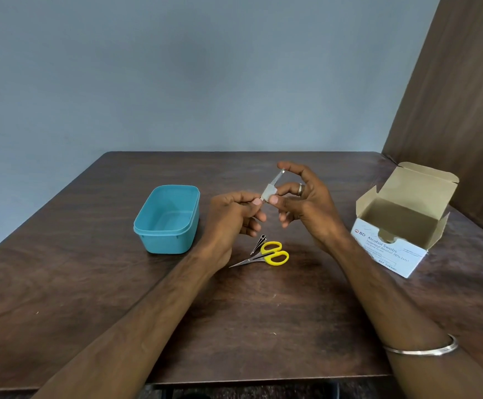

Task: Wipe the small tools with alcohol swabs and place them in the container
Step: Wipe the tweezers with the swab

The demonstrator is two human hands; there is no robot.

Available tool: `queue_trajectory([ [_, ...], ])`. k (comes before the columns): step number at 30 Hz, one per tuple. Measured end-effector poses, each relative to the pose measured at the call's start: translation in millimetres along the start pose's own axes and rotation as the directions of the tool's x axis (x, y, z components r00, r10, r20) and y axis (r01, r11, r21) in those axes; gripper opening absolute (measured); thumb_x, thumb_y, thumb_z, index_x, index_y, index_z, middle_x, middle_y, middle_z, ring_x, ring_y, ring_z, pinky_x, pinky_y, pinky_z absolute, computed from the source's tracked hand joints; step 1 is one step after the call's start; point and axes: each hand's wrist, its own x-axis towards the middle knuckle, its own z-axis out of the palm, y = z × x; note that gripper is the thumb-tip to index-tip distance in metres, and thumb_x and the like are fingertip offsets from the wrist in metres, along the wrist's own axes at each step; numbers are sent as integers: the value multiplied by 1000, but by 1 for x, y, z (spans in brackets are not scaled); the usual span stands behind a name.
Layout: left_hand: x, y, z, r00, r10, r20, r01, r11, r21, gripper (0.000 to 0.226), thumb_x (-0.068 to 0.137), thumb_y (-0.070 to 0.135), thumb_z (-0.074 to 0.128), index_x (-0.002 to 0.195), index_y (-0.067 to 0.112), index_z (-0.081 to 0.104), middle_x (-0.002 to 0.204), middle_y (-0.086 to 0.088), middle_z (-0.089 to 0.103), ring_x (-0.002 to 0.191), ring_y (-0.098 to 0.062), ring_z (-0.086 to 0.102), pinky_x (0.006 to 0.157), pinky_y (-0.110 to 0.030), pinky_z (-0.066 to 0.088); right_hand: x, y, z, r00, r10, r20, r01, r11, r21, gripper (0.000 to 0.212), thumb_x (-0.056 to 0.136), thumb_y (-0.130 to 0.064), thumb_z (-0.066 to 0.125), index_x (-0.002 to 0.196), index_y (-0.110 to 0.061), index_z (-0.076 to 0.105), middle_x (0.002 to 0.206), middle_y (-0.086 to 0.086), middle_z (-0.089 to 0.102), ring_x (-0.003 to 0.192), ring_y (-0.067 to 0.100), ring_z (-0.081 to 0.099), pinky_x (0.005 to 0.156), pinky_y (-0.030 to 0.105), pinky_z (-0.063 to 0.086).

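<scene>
Dark wood, the table [90, 298] carries an open white box of alcohol swabs [401, 226] at the right, an open teal container [167, 223] at the left, and between them yellow-handled scissors [266, 256] just beside a small dark metal tool [259, 243]. Above the scissors, the left hand [231, 217] pinches the near end of a slim metal tool [276, 180]. The right hand [306, 200] pinches a white swab [269, 193] wrapped round its shaft.

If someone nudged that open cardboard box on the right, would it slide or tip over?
The box would probably slide: it sits flat on the smooth table. It is likely light, being thin cardboard. Its raised lid might flex if pushed there.
</scene>
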Motion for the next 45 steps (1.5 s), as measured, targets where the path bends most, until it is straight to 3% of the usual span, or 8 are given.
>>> queue_trajectory([
  [8,4,-5,2,992,123,-25,-117,979,170,12,95,10,62,99,13,72,64,-2,68,51,-13,57,53,-31,48,2,2,-3,999,51,-5,-51,999,4,44,91,-6,68,132,-18,57,81,3,72,53,23,58,50,32,51],
  [16,3,-5,4,977,212,5,-207,949,238,19,96,14,61,104,31,68,70,-7,72,53,-14,58,53,-30,50,1,0,-3,999,42,27,-42,999,9,55,85,2,72,133,-19,55,84,10,71,52,23,57,48,32,51],
  [20,2,-7,4,968,249,42,-248,906,344,21,94,23,65,111,34,66,71,3,74,59,-12,64,60,-30,55,1,1,-3,999,35,20,-35,999,-11,57,84,4,71,133,-20,55,82,11,70,51,24,55,48,32,50],
  [24,0,-8,4,947,320,43,-306,850,428,30,93,32,65,123,27,65,69,6,73,60,-5,67,59,-24,55,0,1,-2,999,36,30,-36,999,2,56,84,4,70,133,-20,56,82,12,69,51,24,55,50,33,49],
  [27,-1,-8,4,943,331,34,-318,865,387,24,96,33,61,117,25,69,69,4,72,59,-5,66,55,-19,51,1,1,-2,998,41,40,-42,999,18,56,83,3,71,133,-20,56,83,16,66,52,25,54,50,33,49],
  [32,2,-10,3,953,303,17,-289,887,360,17,99,28,57,104,27,73,69,2,72,59,-11,65,59,-32,55,1,2,0,997,51,52,-52,998,28,57,83,2,73,132,-20,56,75,7,65,53,24,56,50,33,50],
  [38,1,-6,6,986,156,-58,-151,985,87,18,97,18,60,107,7,70,65,-5,69,53,-12,58,52,-30,50,1,2,1,998,37,47,-38,999,23,59,81,1,76,132,-21,57,78,7,66,51,23,55,49,33,50],
  [45,1,-4,7,999,43,-15,-45,994,-97,17,97,18,61,102,4,69,63,-4,66,50,-14,57,48,-26,52,1,2,2,997,60,51,-61,998,29,67,83,6,72,140,-21,49,72,1,63,50,23,53,49,34,51],
])
